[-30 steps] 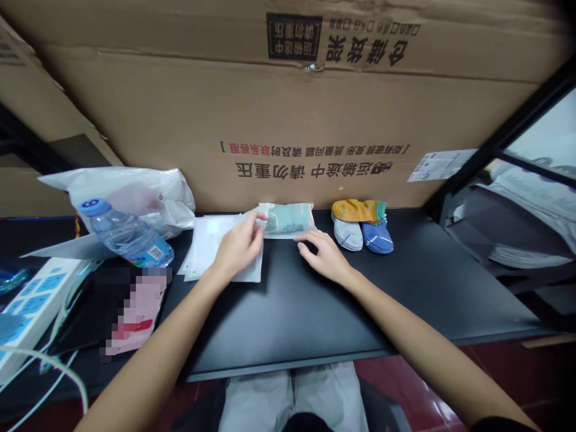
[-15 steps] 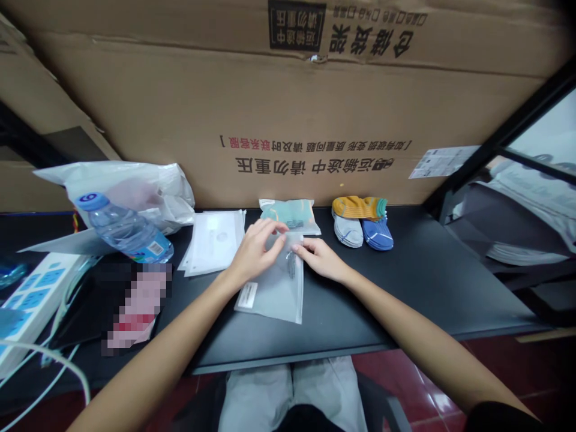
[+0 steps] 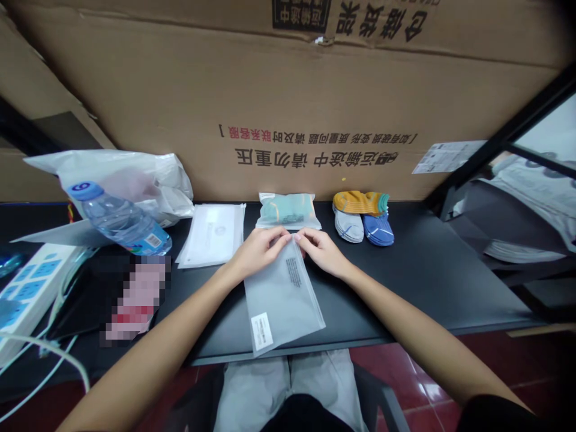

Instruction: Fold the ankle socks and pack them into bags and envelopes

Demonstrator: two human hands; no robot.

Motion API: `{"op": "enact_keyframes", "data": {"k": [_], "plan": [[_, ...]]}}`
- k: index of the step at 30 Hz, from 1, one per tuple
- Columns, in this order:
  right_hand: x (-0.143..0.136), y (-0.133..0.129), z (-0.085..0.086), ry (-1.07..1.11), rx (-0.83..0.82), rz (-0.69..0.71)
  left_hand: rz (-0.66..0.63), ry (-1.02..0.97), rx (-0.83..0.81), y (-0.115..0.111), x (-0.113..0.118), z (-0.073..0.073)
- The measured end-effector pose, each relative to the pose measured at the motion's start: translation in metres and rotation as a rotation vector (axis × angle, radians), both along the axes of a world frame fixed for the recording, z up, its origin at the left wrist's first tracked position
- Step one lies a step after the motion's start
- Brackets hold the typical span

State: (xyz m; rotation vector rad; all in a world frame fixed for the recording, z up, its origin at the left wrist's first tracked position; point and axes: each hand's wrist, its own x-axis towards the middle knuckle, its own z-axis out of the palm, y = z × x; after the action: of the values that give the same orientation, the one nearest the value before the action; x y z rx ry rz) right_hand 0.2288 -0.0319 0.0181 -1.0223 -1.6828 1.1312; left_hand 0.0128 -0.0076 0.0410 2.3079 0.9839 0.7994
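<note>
A frosted zip bag with a white label hangs down toward the table's front edge, its far end pinched between both hands. My left hand grips the top edge, thumb against the fingers. Close beside it, my right hand pinches the top corner. Just beyond my hands lies a filled bag with something teal inside. Folded socks in mustard, pale grey and blue are stacked to the right. Left of my hands is a pile of flat frosted bags.
A large cardboard box stands along the back of the black table. At the left are a water bottle, a white plastic bag, a power strip, cables and a pixelated pink item.
The frosted bag has turned and its lower end has come nearer the table's front edge. My right hand now pinches its top corner, and my left fingers have closed in beside it.
</note>
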Motion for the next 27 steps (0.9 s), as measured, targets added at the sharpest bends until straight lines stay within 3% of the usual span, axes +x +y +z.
{"op": "enact_keyframes", "data": {"k": [9,14,17,22,27], "plan": [[0.003,0.001,0.0,-0.089,0.058,0.062,0.148,-0.237,-0.108,0.01,-0.003,0.004],[0.003,-0.003,-0.001,-0.182,0.079,0.115,0.386,-0.257,0.012,0.037,-0.039,0.014],[0.001,-0.005,0.001,-0.222,0.076,0.165,0.517,-0.127,0.098,0.051,-0.065,0.016],[-0.001,-0.01,0.003,-0.257,0.099,0.217,0.466,0.068,0.102,0.057,-0.077,0.012],[-0.004,-0.011,-0.001,-0.282,0.101,0.137,0.478,0.073,0.341,0.049,-0.061,0.011]]}}
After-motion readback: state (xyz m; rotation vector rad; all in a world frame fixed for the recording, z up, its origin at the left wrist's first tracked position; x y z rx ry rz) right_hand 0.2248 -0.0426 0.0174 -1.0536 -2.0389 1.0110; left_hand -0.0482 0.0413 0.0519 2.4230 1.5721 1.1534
